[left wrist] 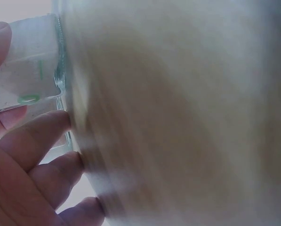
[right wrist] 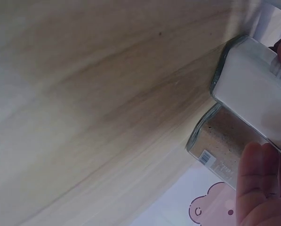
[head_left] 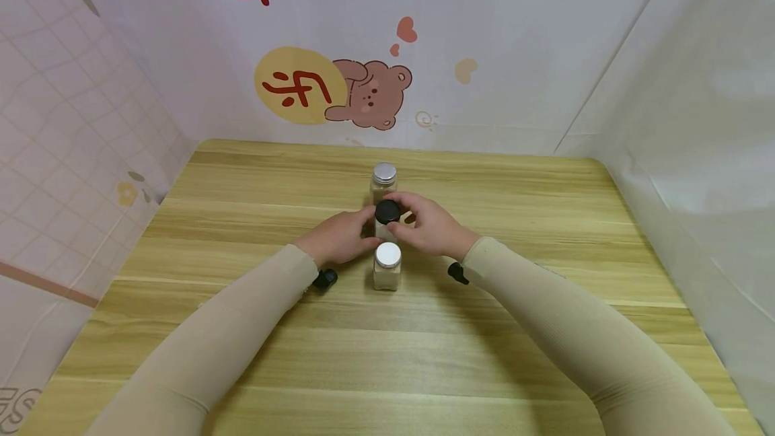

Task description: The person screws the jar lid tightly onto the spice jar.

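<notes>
Three glass jars stand in a line on the wooden table. The middle jar (head_left: 387,212) has a black lid and white contents, which show in the right wrist view. My left hand (head_left: 342,237) holds its body from the left, between thumb and fingers. From the right, my right hand (head_left: 432,226) grips it around the black lid with thumb and fingers. Just behind stands a silver-lidded jar (head_left: 384,177) with brown contents (right wrist: 225,136), close to my right fingers. The white-lidded jar (head_left: 387,274) stands nearest to me, by my left thumb.
The wooden table (head_left: 387,355) ends at a white wall covering (head_left: 514,86) with a printed bear (head_left: 378,94). More white sheeting hangs at both sides. Small black devices (head_left: 325,279) sit under the wrists.
</notes>
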Demonstrator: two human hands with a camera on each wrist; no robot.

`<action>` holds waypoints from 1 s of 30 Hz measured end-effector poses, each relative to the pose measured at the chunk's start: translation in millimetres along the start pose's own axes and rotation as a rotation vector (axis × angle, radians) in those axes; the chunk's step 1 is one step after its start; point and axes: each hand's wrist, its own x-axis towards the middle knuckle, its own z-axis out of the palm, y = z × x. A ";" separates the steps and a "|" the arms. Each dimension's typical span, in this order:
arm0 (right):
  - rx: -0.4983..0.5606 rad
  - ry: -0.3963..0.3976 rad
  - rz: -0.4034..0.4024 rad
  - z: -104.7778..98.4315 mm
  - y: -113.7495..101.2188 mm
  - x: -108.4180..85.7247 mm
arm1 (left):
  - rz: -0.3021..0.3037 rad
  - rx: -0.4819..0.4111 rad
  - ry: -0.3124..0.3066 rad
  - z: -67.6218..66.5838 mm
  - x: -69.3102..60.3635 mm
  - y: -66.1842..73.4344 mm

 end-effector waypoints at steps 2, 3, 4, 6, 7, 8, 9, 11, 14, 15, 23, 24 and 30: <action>-0.003 0.002 0.008 0.3 0.2 0.3 | -0.002 0.000 -0.001 0.1 0.1 0.4; -0.004 0.003 0.014 0.5 0.3 0.5 | -0.002 0.001 -0.002 0.2 0.2 0.6; -0.004 0.004 0.019 0.5 0.1 0.4 | -0.004 0.000 -0.002 0.3 0.2 0.9; -0.006 0.008 0.027 0.9 0.6 0.5 | -0.006 -0.001 -0.002 0.3 0.0 1.3; -0.003 0.009 0.030 1.0 0.6 0.5 | -0.007 -0.001 -0.002 0.3 -0.2 1.5; -0.002 0.008 0.030 1.1 0.8 0.4 | -0.009 -0.001 -0.002 0.2 -0.4 1.7; -0.001 0.008 0.029 1.0 1.0 0.3 | -0.009 -0.001 -0.002 0.1 -0.5 1.7; 0.003 0.005 0.021 0.9 1.4 0.3 | -0.009 0.000 -0.002 -0.1 -0.8 1.8; 0.002 -0.001 0.006 0.5 1.0 0.2 | -0.009 0.002 -0.001 -0.1 -0.9 1.8; 0.002 -0.002 0.002 0.4 1.0 0.2 | -0.009 0.003 0.001 0.0 -0.8 1.7; 0.023 0.005 0.020 1.8 0.9 1.5 | -0.011 0.003 0.003 0.7 0.4 0.5; 0.025 0.007 0.021 2.1 1.2 1.5 | -0.011 0.002 0.002 0.7 0.4 0.4; 0.035 0.001 0.005 1.9 2.4 0.8 | -0.010 0.007 -0.001 0.2 -0.1 0.5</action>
